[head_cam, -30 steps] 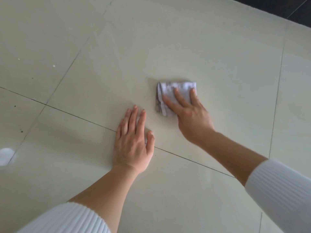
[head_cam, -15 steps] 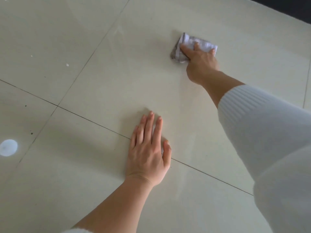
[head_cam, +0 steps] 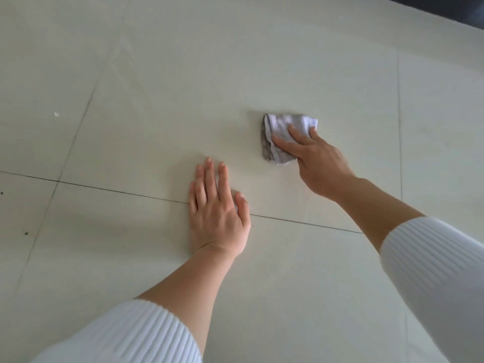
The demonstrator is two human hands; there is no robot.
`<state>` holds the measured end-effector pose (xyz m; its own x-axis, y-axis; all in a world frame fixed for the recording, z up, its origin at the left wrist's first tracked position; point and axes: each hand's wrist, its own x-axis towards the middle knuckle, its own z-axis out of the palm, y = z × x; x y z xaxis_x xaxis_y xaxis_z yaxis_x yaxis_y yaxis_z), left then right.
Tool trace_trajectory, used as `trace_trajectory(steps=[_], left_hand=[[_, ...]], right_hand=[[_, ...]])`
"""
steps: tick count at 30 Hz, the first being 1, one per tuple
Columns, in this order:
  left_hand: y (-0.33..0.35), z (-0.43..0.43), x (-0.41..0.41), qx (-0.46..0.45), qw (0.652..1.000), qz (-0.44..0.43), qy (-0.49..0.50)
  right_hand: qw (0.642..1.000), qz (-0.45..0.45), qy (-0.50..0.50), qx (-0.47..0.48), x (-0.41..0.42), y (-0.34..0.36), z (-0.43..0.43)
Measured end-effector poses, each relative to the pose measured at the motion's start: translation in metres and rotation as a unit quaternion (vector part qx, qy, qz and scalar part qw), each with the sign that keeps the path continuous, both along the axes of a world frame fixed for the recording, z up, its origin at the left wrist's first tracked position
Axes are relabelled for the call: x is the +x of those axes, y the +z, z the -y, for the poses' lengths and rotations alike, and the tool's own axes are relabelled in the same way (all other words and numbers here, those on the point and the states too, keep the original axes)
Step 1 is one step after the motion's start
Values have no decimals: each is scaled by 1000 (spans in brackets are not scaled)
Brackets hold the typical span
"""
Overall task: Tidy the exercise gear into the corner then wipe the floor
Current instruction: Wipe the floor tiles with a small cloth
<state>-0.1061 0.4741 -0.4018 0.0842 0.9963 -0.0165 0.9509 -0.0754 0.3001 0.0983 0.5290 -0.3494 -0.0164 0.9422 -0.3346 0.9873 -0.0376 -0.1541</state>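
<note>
A folded pale grey cloth [head_cam: 282, 127] lies flat on the cream tiled floor [head_cam: 157, 87]. My right hand [head_cam: 314, 158] presses down on the cloth with straight fingers spread over its near half. My left hand [head_cam: 217, 208] lies flat on the floor, fingers straight and together, across a dark grout line a little left of and nearer than the cloth. Both arms wear white ribbed sleeves. No exercise gear is in view.
Dark grout lines [head_cam: 104, 189] cross the large tiles. A small white speck [head_cam: 55, 114] lies at the left, and dark specks [head_cam: 26, 233] dot the left tile. A dark strip [head_cam: 445, 11] borders the floor at the top right.
My right hand pushed the cloth far away across the tile, then drew it back toward me. My left hand stayed planted on the floor.
</note>
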Motion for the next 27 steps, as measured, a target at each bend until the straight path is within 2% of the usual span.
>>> trace_trajectory(steps=[3,6,10,13,16,19,23,25,27], left_hand=[[-1,-1,-1,-8,1000,7,-11],[-1,-1,-2,-20,999,21,-24],[1,-2,-5,-32,997,47,-44],[2,-3,-7,-45,996,47,-55],[2,-2,-7,-39,997,41,-61],[-1,-1,-7,-21,997,25,-65],[4,-3,-7,-30,997,32,-57],[10,-8,-11,-49,994,71,-70],[15,-18,-34,-61,983,120,-128]], right_hand=[[997,16,-67,-23,-3,3,60],[993,23,-91,-67,-29,9,112],[992,9,-60,-112,-68,26,162],[987,-11,4,-159,-86,32,199],[990,-29,32,-130,-95,30,225],[995,-59,29,-78,-78,16,214],[997,-66,-16,-30,-67,7,155],[996,-68,-58,-7,-73,1,123],[994,-69,-87,0,-86,-3,93]])
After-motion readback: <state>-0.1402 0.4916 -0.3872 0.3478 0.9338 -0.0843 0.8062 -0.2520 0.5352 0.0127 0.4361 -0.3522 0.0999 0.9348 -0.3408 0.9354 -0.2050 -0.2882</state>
